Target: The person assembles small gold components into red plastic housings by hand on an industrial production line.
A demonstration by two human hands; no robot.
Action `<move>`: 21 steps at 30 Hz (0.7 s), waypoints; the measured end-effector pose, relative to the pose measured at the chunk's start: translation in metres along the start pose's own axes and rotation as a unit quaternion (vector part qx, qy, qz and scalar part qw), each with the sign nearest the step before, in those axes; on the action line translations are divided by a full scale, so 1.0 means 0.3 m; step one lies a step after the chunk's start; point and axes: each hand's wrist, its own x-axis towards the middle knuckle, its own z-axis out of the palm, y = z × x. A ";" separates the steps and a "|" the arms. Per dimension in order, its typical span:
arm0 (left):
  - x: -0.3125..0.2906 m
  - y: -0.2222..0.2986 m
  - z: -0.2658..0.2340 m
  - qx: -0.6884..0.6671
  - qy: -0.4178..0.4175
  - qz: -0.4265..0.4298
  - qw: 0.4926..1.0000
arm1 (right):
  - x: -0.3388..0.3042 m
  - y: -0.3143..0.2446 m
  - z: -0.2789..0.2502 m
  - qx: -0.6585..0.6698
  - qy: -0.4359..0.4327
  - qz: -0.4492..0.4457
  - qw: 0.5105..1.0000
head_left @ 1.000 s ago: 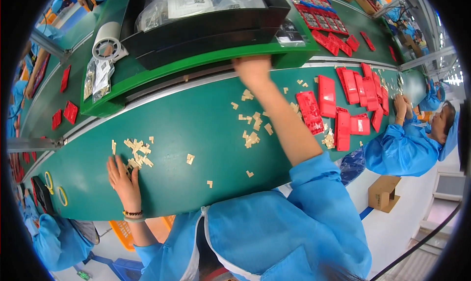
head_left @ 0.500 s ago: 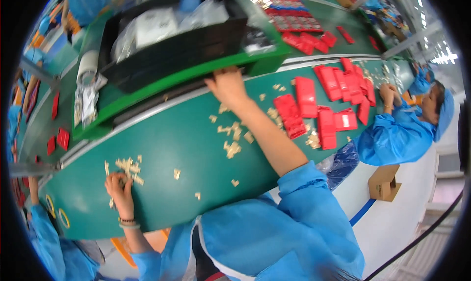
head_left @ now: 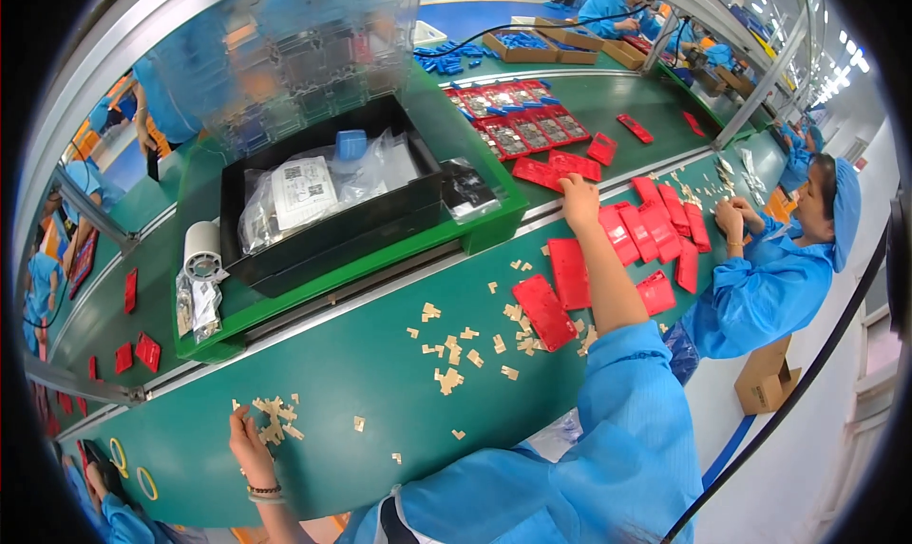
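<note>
My left hand is over the left of the green work surface, fingers bent and closed toward the thumb. Whatever is between them is hidden. Beside it lies a pile of small flat beige pieces, with one piece just past the fingertips. My right arm stretches far across to the belt behind the metal rail. There my right hand has its fingers closed at the near edge of a red plastic casing. Another red casing lies against it on the left. More beige pieces are scattered mid-surface.
A black bin with bagged parts stands on a green-edged raised shelf. Several red casings lie right of my forearm. A co-worker sits at the right. Two yellow rings lie far left. A metal rail borders the belt.
My right hand has moved from the shelf's front edge right and outward to the red casings on the belt. My left hand stays by the beige pile. The view has tilted up.
</note>
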 end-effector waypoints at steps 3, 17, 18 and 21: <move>-0.039 -0.012 -0.051 -0.148 -0.028 -0.074 0.986 | 0.020 -0.074 -0.057 -0.005 0.016 -0.056 0.998; 0.004 0.235 0.064 -0.432 -0.175 -0.135 0.874 | -0.646 -0.873 -0.746 0.373 -0.195 -0.440 0.793; 0.001 0.247 0.071 -0.416 -0.174 -0.108 0.886 | -0.644 -0.892 -0.756 0.371 -0.195 -0.440 0.794; -0.033 0.308 0.081 -0.449 -0.204 -0.134 0.859 | -0.595 -0.957 -0.784 0.482 -0.224 -0.363 0.765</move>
